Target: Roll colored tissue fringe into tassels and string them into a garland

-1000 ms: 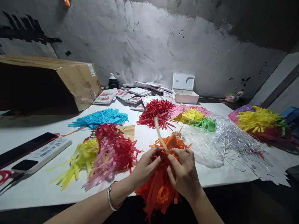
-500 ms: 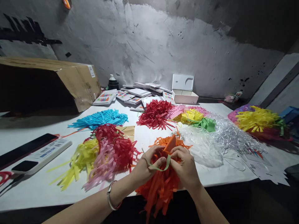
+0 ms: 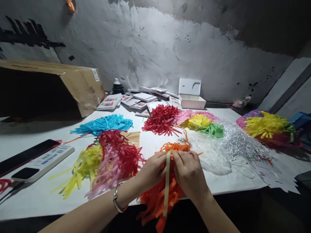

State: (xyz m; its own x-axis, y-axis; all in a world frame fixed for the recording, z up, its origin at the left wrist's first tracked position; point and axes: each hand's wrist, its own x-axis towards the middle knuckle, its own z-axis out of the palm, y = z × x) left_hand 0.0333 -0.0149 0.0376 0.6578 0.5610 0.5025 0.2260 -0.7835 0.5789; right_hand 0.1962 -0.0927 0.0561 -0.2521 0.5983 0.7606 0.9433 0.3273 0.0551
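Both my hands are closed at the near edge of the table on an orange fringed paper tassel (image 3: 161, 202), whose strands hang down past the edge. My left hand (image 3: 153, 170) grips its upper part from the left. From the right, my right hand (image 3: 189, 171) presses its fingers onto the top of the same tassel. A pale green strip (image 3: 167, 184) starts at the right fingertips and hangs down in front of the orange fringe. More orange fringe (image 3: 173, 147) shows just beyond my fingers. The fingertips' exact hold is partly hidden.
Left of my hands lie red (image 3: 128, 158), pink (image 3: 109, 174) and yellow fringes (image 3: 82, 168), with a blue fringe (image 3: 104, 124) behind. Clear plastic (image 3: 209, 152) and silver tinsel (image 3: 240, 139) lie right. Flat boxes (image 3: 144, 96) and a carton (image 3: 82, 87) stand behind.
The green strip was looped between both hands and now hangs straight down. The orange folded piece that stuck up between my hands is now covered. My hands have drawn together, fingers turned down.
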